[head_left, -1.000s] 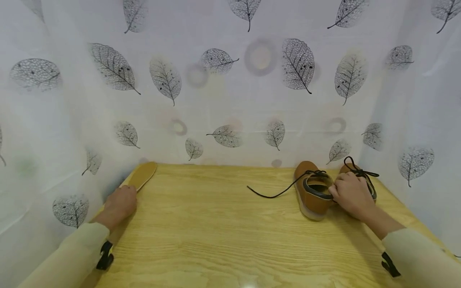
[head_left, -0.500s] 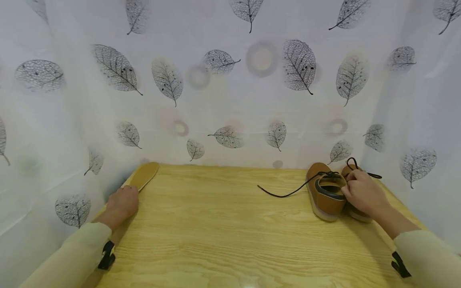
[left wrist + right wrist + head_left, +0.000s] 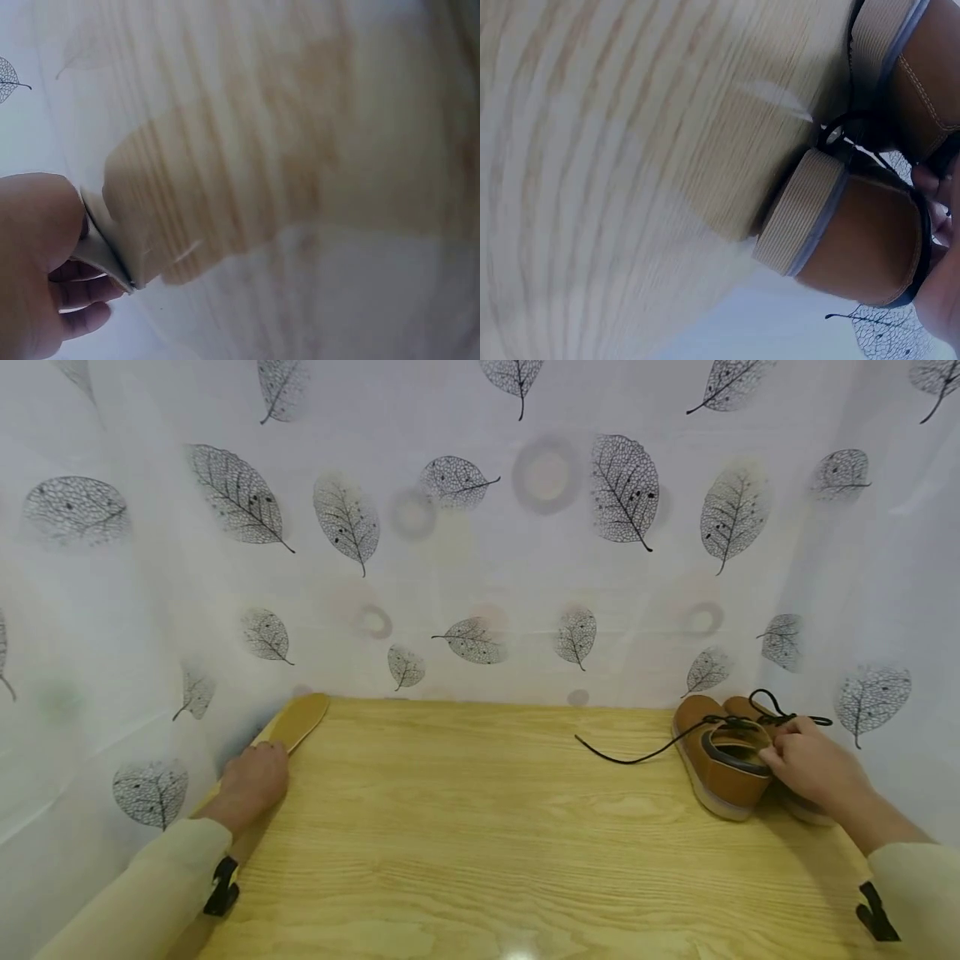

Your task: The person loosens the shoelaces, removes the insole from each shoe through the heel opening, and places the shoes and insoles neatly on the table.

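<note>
On the left of the head view, my left hand [image 3: 255,775] holds the near end of a flat tan insole [image 3: 302,718] at the table's left edge. The left wrist view shows the insole's pale edge [image 3: 101,251] between thumb and fingers. Over at the right, my right hand [image 3: 817,764] grips a pair of brown shoes [image 3: 731,789] by the adjoining dark collars. Their heels and ribbed soles [image 3: 799,217] appear in the right wrist view. A loose black lace [image 3: 630,761] trails left from the left shoe; the right shoe's lace [image 3: 787,714] is tied. My fingers partly cover the right shoe.
The wooden table [image 3: 465,827] spans between the hands. A white curtain [image 3: 480,568] with a leaf print hangs behind it and along both sides. The shoes stand near the table's back right corner.
My right hand has moved right, and both shoes have shifted right with it, the loose lace dragging along. My left hand and the insole have hardly moved.
</note>
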The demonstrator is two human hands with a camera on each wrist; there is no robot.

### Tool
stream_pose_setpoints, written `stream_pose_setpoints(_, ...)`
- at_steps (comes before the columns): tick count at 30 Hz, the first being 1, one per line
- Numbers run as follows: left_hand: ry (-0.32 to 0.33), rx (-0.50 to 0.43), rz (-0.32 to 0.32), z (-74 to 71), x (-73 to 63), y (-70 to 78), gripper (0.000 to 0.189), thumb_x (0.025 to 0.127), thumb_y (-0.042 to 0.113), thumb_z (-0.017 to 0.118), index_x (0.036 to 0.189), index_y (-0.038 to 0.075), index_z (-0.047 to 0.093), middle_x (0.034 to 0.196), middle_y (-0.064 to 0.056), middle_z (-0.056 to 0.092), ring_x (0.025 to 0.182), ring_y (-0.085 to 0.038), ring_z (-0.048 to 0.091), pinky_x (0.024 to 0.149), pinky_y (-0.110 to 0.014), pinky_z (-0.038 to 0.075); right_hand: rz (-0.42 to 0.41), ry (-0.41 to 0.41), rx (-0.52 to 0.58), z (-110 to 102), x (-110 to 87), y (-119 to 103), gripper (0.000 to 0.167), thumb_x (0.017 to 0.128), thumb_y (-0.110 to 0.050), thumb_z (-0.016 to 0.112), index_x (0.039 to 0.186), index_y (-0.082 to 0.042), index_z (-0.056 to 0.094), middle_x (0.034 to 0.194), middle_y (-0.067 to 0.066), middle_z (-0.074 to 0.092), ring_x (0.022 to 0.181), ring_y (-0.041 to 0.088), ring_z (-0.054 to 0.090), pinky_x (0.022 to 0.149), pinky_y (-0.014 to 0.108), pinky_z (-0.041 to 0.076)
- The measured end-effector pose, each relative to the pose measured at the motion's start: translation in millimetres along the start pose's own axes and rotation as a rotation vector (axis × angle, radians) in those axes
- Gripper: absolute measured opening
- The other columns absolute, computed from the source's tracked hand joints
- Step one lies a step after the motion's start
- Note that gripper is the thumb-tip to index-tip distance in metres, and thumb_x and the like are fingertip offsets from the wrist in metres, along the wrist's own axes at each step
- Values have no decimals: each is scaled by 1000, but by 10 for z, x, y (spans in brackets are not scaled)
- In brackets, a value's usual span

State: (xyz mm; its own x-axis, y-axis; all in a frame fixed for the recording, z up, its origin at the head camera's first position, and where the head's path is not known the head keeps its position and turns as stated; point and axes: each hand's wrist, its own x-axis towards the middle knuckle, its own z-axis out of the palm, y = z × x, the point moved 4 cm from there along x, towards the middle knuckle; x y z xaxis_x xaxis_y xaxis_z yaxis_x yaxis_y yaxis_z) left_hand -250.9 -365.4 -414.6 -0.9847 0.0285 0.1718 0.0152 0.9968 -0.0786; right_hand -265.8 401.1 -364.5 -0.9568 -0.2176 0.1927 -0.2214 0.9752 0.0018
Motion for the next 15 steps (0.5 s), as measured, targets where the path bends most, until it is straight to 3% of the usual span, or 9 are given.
stream_pose_setpoints(3,28,15,0,-4,-19,-5,20,98,1,41,84,-9,52,78,-25,56,73,-43,59,60,-54,47,1,1,16,4,-38,59,33,103,-23,45,96,1,67,110,34,52,88,40,57,65,50,48)
stream_pose_setpoints(5,53,27,-1,-16,-28,-7,19,98,3,44,84,-8,52,79,-24,56,75,-43,58,61,-54,45,5,22,39,8,-75,98,29,103,-20,43,96,1,62,96,24,55,76,31,53,60,42,43)
stream_pose_setpoints(7,86,35,-1,-31,-30,-10,18,97,5,46,84,-7,53,79,-23,55,76,-42,56,61,-53,44,6,42,48,16,-109,138,24,101,-17,45,90,0,57,83,14,55,69,25,49,58,38,39)
stream_pose_setpoints(10,152,60,19,-65,-21,-9,17,95,7,52,83,-5,53,76,-20,54,73,-39,55,59,-51,42,17,32,-25,31,-142,206,24,96,-22,54,83,-2,53,69,6,53,61,21,47,54,38,37)
stream_pose_setpoints(13,228,90,50,-108,-8,7,15,90,6,58,81,-5,53,72,-18,54,69,-38,55,57,-49,42,30,-23,-151,58,-161,261,41,93,-32,62,93,9,61,76,17,63,67,33,57,59,50,42)
stream_pose_setpoints(15,280,106,68,-133,-2,26,16,87,6,62,79,-4,52,69,-18,54,66,-37,54,56,-48,42,41,-43,-214,73,-175,290,49,91,-35,64,107,11,63,83,24,67,74,40,62,64,57,43)
